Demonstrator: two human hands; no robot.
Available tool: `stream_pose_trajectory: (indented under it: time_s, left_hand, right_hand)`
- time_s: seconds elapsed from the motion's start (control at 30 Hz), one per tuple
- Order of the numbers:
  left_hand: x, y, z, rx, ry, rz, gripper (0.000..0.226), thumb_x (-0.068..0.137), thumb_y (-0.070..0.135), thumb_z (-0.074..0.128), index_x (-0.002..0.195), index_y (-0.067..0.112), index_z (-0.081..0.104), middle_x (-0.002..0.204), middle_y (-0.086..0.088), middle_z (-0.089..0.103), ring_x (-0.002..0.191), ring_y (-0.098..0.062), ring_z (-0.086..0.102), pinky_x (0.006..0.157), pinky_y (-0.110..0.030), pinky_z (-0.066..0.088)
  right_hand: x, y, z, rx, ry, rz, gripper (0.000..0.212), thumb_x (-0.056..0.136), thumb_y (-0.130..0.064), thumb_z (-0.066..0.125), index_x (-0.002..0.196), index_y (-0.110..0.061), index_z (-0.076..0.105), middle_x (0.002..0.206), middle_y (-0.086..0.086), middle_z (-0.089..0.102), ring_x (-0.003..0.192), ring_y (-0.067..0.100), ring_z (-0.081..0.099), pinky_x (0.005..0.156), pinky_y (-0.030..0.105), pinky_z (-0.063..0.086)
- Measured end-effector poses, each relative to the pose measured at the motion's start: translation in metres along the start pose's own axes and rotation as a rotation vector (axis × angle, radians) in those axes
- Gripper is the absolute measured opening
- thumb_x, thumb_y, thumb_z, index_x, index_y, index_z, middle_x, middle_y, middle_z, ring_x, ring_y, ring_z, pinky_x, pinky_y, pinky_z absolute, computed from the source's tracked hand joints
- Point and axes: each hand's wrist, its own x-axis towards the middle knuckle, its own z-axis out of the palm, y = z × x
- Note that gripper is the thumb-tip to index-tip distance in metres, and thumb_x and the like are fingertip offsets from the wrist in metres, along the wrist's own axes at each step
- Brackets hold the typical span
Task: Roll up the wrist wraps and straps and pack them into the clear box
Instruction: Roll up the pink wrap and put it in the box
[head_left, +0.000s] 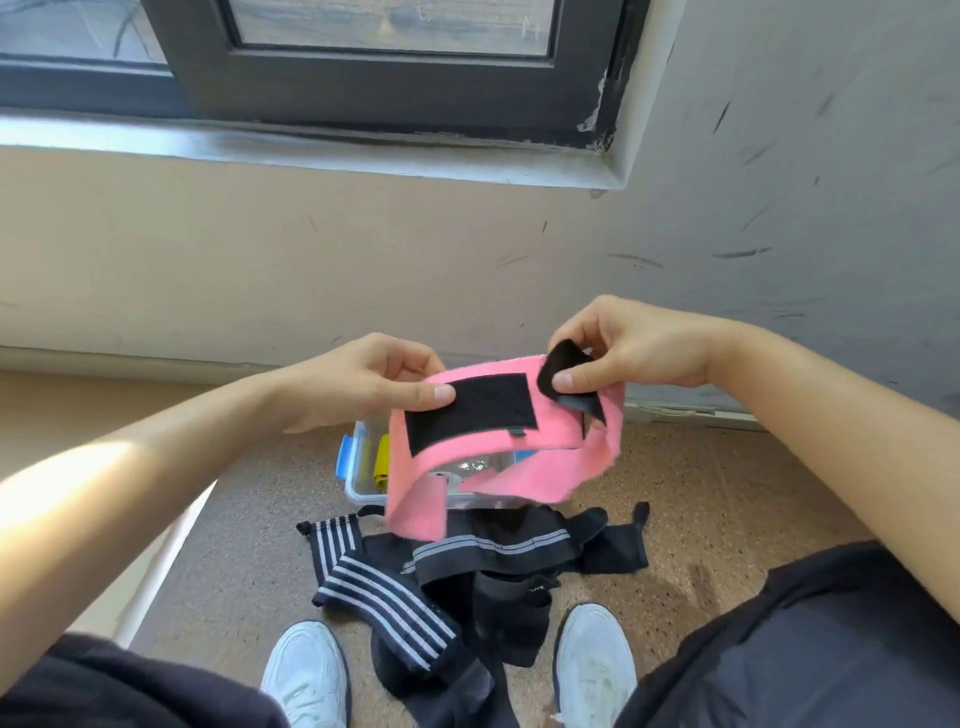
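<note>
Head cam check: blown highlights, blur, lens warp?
Head view: sunlight blows out the left forearm; wide-angle lens bows the grey window sill; left hand, right hand and the pink fabric wrist wrap are fairly sharp, its hanging end slightly soft; small glare on the clear plastic box.

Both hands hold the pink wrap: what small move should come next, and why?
Probably begin rolling from the black tab end that the right hand pinches; the left hand holds the pink fabric wrist wrap, unrolled, above the clear plastic box.
</note>
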Motion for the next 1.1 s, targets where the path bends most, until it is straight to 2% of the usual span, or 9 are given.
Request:
stream_pose_trajectory:
  time_s: [0.2, 0.27, 0.33, 0.53, 0.67, 0.77, 0.87, 0.97, 1.1]
  left_hand:
    - [0.005, 0.017, 0.009, -0.006, 0.016, 0.099, 0.025, 0.094, 0.026, 0.069, 0.112, 0.008, 0.071, 0.107, -0.011, 0.076, 0.096, -0.021, 0.072, 0.084, -0.029, 0.057]
    - [0.009, 0.023, 0.013, 0.034, 0.02, 0.114, 0.022, 0.095, 0.024, 0.07, 0.11, 0.01, 0.072, 0.105, -0.008, 0.076, 0.095, -0.018, 0.072, 0.085, -0.03, 0.059]
    - [0.011, 0.023, 0.016, 0.06, 0.058, 0.12, 0.023, 0.092, 0.027, 0.07, 0.109, 0.011, 0.073, 0.105, -0.008, 0.076, 0.096, -0.017, 0.071, 0.088, -0.033, 0.058]
    - [0.006, 0.019, 0.015, 0.139, 0.323, 0.131, 0.025, 0.093, 0.028, 0.072, 0.118, 0.022, 0.071, 0.111, 0.011, 0.074, 0.108, -0.006, 0.068, 0.098, -0.03, 0.053]
    - [-0.008, 0.02, 0.014, 0.163, 0.673, 0.073, 0.016, 0.089, 0.038, 0.077, 0.097, 0.025, 0.073, 0.094, 0.006, 0.074, 0.084, -0.01, 0.069, 0.08, -0.035, 0.058]
    - [-0.017, 0.028, 0.021, -0.007, 0.703, -0.059, 0.033, 0.091, 0.043, 0.072, 0.083, 0.012, 0.073, 0.076, -0.006, 0.073, 0.069, -0.015, 0.066, 0.069, -0.035, 0.053]
    - [-0.016, 0.037, 0.035, -0.229, 0.56, -0.197, 0.036, 0.094, 0.046, 0.064, 0.098, 0.013, 0.077, 0.091, -0.006, 0.08, 0.085, -0.018, 0.072, 0.083, -0.034, 0.053]
    - [-0.007, 0.041, 0.043, -0.449, 0.547, -0.13, 0.027, 0.098, 0.033, 0.064, 0.114, 0.014, 0.074, 0.104, -0.006, 0.08, 0.098, -0.02, 0.075, 0.089, -0.032, 0.055]
    - [0.001, 0.042, 0.043, -0.573, 0.668, -0.032, 0.024, 0.098, 0.011, 0.066, 0.122, 0.01, 0.065, 0.113, -0.023, 0.074, 0.083, -0.023, 0.074, 0.067, -0.029, 0.061]
  right_hand:
    - [0.001, 0.001, 0.004, 0.123, -0.137, -0.006, 0.022, 0.093, -0.007, 0.07, 0.113, 0.003, 0.071, 0.116, 0.024, 0.071, 0.106, 0.037, 0.07, 0.094, 0.047, 0.056]
    - [0.006, -0.003, 0.015, 0.221, -0.18, -0.036, 0.019, 0.093, -0.006, 0.068, 0.11, 0.003, 0.07, 0.111, 0.022, 0.072, 0.098, 0.038, 0.072, 0.087, 0.045, 0.06]
    - [0.012, -0.008, 0.026, 0.264, -0.176, -0.048, 0.005, 0.094, 0.002, 0.065, 0.097, 0.003, 0.069, 0.086, 0.008, 0.074, 0.074, 0.02, 0.073, 0.068, 0.029, 0.06]
    - [0.017, -0.005, 0.033, 0.423, 0.078, -0.105, 0.014, 0.093, 0.001, 0.064, 0.088, -0.008, 0.073, 0.079, 0.005, 0.072, 0.073, 0.016, 0.069, 0.068, 0.025, 0.055]
    - [0.017, -0.001, 0.03, 0.627, 0.274, -0.107, 0.025, 0.085, -0.011, 0.067, 0.107, 0.001, 0.071, 0.093, 0.015, 0.073, 0.082, 0.025, 0.072, 0.078, 0.034, 0.061]
    - [0.019, -0.004, 0.032, 0.782, 0.377, -0.133, 0.026, 0.085, -0.012, 0.066, 0.107, 0.001, 0.069, 0.092, 0.015, 0.074, 0.081, 0.025, 0.072, 0.075, 0.032, 0.062]
    - [0.023, -0.008, 0.039, 0.893, 0.409, -0.141, 0.026, 0.091, -0.008, 0.063, 0.114, 0.004, 0.068, 0.093, 0.016, 0.074, 0.08, 0.026, 0.073, 0.07, 0.031, 0.061]
    - [0.026, -0.012, 0.049, 0.908, 0.401, -0.135, 0.03, 0.089, -0.009, 0.064, 0.116, 0.004, 0.068, 0.096, 0.017, 0.074, 0.081, 0.026, 0.074, 0.069, 0.032, 0.062]
    - [0.028, -0.014, 0.062, 0.834, 0.43, -0.095, 0.032, 0.083, -0.014, 0.069, 0.112, 0.0, 0.071, 0.101, 0.02, 0.075, 0.082, 0.028, 0.075, 0.073, 0.037, 0.064]
